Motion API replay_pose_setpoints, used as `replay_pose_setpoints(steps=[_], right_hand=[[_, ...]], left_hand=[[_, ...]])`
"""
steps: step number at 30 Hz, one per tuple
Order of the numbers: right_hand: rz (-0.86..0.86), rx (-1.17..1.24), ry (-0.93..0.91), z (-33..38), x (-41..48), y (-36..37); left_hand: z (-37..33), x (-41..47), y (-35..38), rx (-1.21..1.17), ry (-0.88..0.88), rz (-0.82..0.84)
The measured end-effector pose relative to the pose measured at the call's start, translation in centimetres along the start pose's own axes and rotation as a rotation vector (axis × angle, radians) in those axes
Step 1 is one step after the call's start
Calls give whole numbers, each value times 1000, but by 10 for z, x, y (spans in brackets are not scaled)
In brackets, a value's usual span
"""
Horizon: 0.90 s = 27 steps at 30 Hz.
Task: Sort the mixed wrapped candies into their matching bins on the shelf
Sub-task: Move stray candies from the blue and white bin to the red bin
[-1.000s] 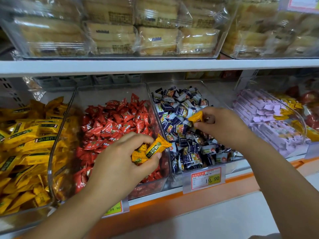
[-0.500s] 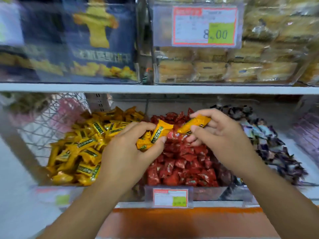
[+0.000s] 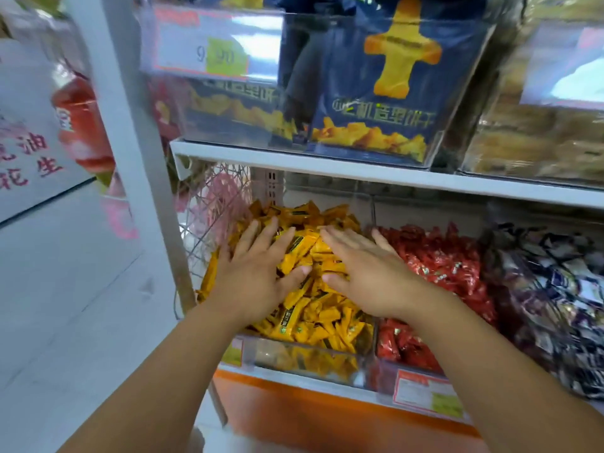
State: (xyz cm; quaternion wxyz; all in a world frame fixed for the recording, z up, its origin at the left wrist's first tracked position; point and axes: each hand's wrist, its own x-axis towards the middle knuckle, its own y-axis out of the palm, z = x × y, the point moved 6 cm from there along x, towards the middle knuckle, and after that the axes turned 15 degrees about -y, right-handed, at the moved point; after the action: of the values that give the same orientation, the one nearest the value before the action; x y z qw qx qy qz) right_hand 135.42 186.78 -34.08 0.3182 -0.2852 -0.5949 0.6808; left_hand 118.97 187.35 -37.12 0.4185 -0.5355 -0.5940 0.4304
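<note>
The yellow candies are covered by the left hand and right hand, fingers spread flat; wrappers are possibly hidden beneath the palms.

This is a shop, most likely the snack aisle of a grocery. White metal shelves carry clear plastic bins heaped with loose yellow candies and red candies, with printed price tags clipped to their fronts. On the shelf above, packs of biscuits stand in a clear case beside another price label reading 9.90.
</note>
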Motion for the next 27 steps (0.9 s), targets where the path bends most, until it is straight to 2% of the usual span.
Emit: replay_pose_setpoints(steps=[6, 11, 16, 19, 23, 27], right_hand=[[57, -111, 55, 1, 3, 2], [-303, 95, 36, 1, -26, -7], [-442, 213, 68, -11, -79, -21], [-536, 234, 165, -39, -128, -35], [-551, 322, 364, -96, -208, -44], [-596, 402, 503, -147, -280, -37]], left_hand=[[0, 1, -1, 27, -29, 47], [-11, -6, -18, -47, -2, -97], [-54, -33, -33, -204, 163, -245], [-102, -53, -22, -282, 337, -182], [-174, -82, 3, -323, 544, -81], [-229, -104, 33, -295, 607, 97]])
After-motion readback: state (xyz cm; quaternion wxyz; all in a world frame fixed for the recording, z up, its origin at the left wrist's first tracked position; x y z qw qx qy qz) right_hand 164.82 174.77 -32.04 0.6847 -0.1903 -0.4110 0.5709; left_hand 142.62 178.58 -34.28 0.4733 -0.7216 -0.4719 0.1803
